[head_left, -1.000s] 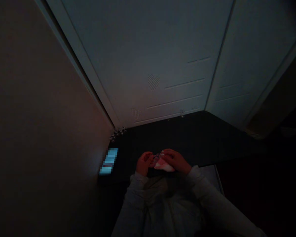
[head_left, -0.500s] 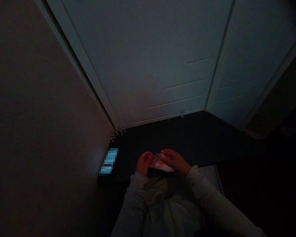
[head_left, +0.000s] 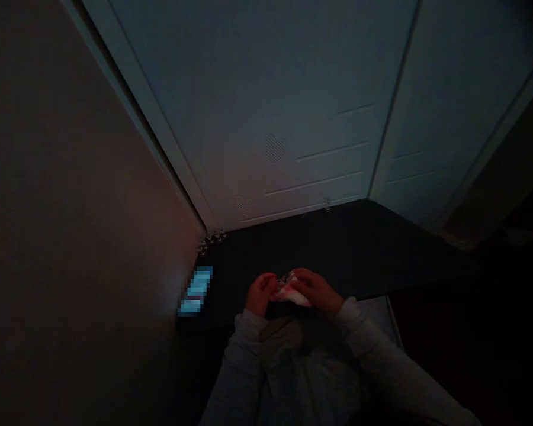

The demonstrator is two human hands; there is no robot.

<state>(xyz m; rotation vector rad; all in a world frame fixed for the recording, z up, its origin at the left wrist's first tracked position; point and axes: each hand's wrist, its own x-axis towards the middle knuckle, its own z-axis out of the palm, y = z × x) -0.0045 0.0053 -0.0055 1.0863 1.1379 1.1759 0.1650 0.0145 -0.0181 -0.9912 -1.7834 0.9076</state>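
Close to my body, over the near edge of the dark table [head_left: 350, 251], both hands work close together. My right hand [head_left: 318, 291] is closed on a crumpled white cloth or tissue [head_left: 301, 299], tinted red by the light. My left hand [head_left: 260, 294] is closed, thumb and fingers pinched at the left end of the bundle. Between the fingertips shows a small shiny piece [head_left: 282, 279], too dim to name. Whether the left fingers grip this piece or the cloth I cannot tell.
Several small shiny metal pieces [head_left: 211, 239] stand in the table's far left corner, and another small shiny piece [head_left: 327, 205] by the white panel [head_left: 311, 106]. A lit, blurred-out screen [head_left: 196, 291] lies at the left wall. A pale box-like edge [head_left: 377, 313] shows beside my right forearm.
My hands stay in nearly the same place. The right fingers have shifted slightly on the white cloth, and the small shiny piece between the hands has turned a little.
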